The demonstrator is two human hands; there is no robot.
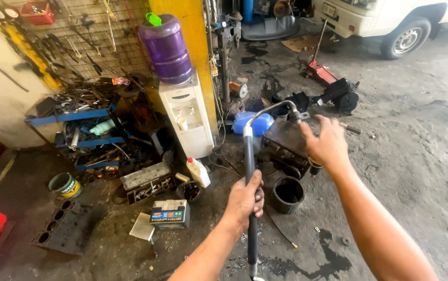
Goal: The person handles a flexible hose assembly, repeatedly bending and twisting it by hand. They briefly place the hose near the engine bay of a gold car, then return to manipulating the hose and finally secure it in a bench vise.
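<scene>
On an oil-stained workshop floor (416, 156), a black hose (249, 171) with a curved metal nozzle (271, 109) is standing upright at centre. The left hand (245, 200) is gripping it mid-length; the right hand (328, 143) is closing around its nozzle end, above a dark engine part (286, 140) and black bucket (288, 194).
</scene>
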